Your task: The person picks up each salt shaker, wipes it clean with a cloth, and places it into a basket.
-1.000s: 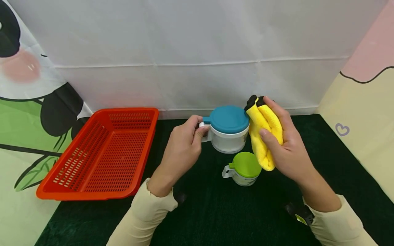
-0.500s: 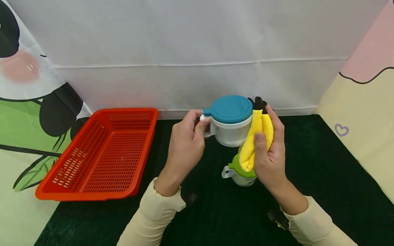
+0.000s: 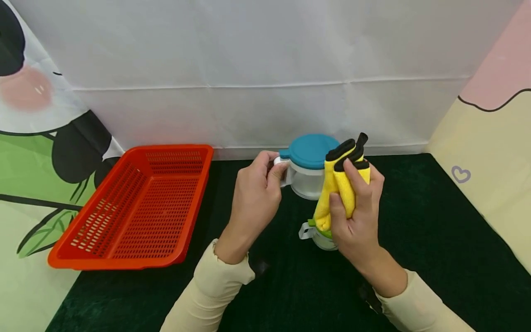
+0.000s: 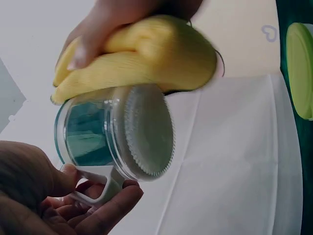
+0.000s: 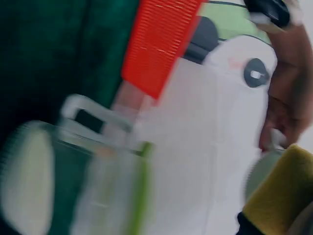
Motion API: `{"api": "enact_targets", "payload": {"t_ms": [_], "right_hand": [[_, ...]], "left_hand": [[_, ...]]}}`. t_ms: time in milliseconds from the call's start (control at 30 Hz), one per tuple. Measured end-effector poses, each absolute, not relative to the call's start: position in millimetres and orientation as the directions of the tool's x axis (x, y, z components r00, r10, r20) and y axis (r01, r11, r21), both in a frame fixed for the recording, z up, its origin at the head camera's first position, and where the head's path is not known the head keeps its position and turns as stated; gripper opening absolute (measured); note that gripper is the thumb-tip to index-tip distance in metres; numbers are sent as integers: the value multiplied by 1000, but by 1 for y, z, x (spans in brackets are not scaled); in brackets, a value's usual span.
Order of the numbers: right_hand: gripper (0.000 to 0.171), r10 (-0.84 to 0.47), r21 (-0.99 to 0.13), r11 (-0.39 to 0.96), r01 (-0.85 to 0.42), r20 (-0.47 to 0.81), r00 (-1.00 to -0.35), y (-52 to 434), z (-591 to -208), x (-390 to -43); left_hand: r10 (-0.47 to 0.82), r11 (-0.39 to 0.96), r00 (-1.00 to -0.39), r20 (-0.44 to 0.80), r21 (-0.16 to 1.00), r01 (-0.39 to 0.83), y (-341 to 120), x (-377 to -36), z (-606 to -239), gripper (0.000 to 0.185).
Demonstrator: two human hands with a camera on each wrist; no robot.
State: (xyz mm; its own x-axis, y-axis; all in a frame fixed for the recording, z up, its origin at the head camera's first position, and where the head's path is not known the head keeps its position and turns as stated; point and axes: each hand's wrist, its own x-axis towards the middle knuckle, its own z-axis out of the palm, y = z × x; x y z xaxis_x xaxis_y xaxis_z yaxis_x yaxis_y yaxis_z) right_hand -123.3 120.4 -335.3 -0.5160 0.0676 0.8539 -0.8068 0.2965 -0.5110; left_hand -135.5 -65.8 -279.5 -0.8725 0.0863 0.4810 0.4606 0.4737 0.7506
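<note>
My left hand [image 3: 255, 198] pinches the white handle of a seasoning jar [image 3: 307, 182] with a blue lid. The left wrist view shows that jar's clear wall and ridged underside [image 4: 151, 134], raised off the table. A folded yellow cloth [image 3: 338, 184] with black edging is gripped in my right hand [image 3: 358, 216]. In the left wrist view the cloth [image 4: 142, 58] lies along the jar's side opposite the handle. A smaller seasoning jar [image 3: 323, 242] with a green lid stands on the table below, partly hidden by the cloth and right hand.
To the left, a red plastic basket [image 3: 166, 210] with slotted walls rests on the dark green tablecloth [image 3: 290, 295]. Behind the table hangs a white backdrop [image 3: 265, 106], with printed panels at both sides.
The blue-lidded jar has risen slightly and shifted right in the left hand. My right hand has carried the cloth leftward, across the jar's right side and over the green lid.
</note>
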Motion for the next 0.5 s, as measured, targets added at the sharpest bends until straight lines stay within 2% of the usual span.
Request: {"api": "enact_targets", "payload": {"t_ms": [133, 233, 333, 500], "right_hand": [[53, 79, -487, 311, -817, 869, -488, 120, -353, -130], [52, 97, -518, 280, -808, 853, -513, 124, -352, -134], [50, 113, -590, 192, -784, 807, -580, 130, -344, -136], [49, 88, -750, 5, -661, 659, -747, 143, -324, -140]], "left_hand": [[98, 452, -882, 461, 769, 453, -68, -134, -278, 22], [126, 440, -876, 465, 766, 470, -70, -133, -279, 20], [164, 430, -850, 500, 739, 518, -72, -133, -280, 18], [210, 414, -819, 534, 710, 569, -74, -133, -283, 15]]}}
